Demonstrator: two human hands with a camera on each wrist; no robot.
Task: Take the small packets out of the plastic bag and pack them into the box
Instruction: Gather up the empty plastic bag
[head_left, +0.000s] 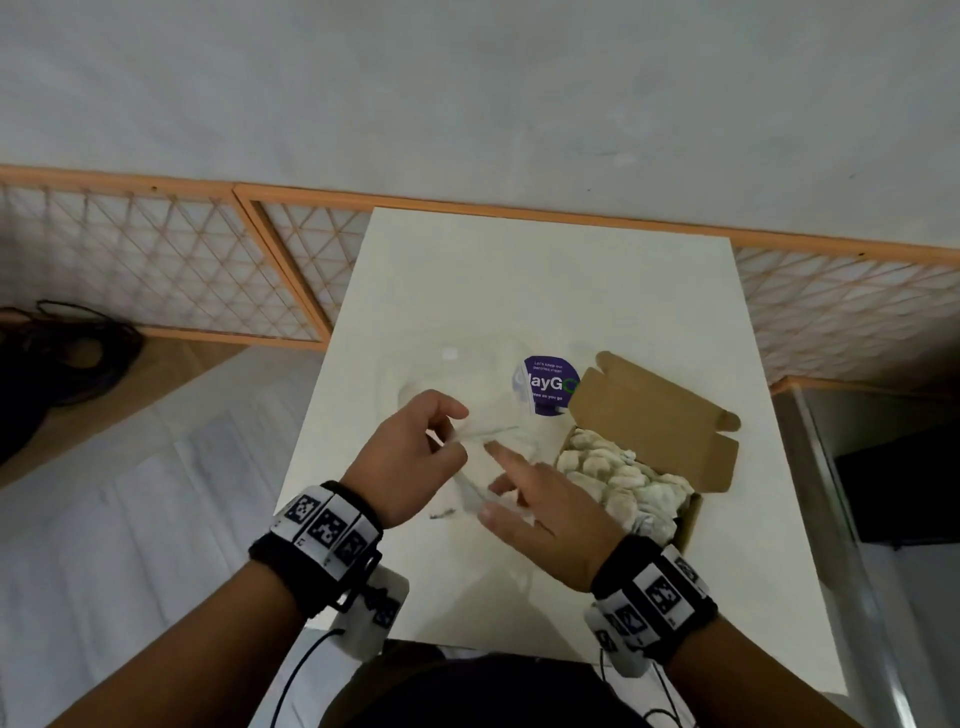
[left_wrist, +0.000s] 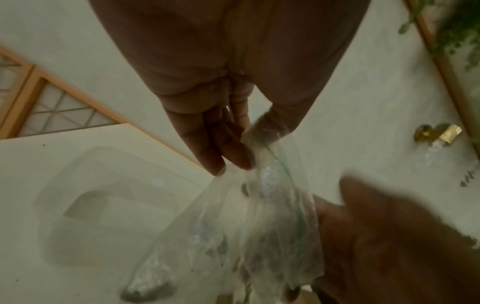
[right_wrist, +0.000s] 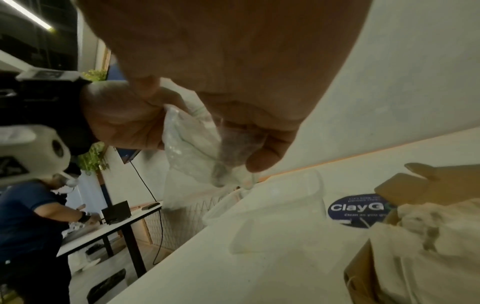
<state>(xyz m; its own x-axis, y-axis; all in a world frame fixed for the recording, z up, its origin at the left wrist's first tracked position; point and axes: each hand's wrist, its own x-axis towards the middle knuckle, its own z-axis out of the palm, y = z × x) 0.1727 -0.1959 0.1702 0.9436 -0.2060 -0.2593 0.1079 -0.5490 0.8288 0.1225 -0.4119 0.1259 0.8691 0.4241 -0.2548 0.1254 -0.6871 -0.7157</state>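
Above the white table (head_left: 519, 270), both hands hold a clear plastic bag (head_left: 470, 486) between them. My left hand (head_left: 447, 441) pinches its upper edge with curled fingers (left_wrist: 228, 156). My right hand (head_left: 493, 483) pinches the other side, index finger stretched out; in the right wrist view its fingertips (right_wrist: 262, 158) show through the film of the bag (right_wrist: 187, 144). The bag (left_wrist: 259, 236) hangs crumpled, with a pale lump at its bottom. To the right stands the open cardboard box (head_left: 654, 415), heaped with white packets (head_left: 618, 478).
A clear plastic tub (head_left: 457, 374) lies on the table behind the hands, next to a round purple sticker (head_left: 545, 384). Dark specks (head_left: 441, 514) lie near the front. Black cables (head_left: 62, 353) are on the floor at left. Another person (right_wrist: 26, 216) works at a far table.
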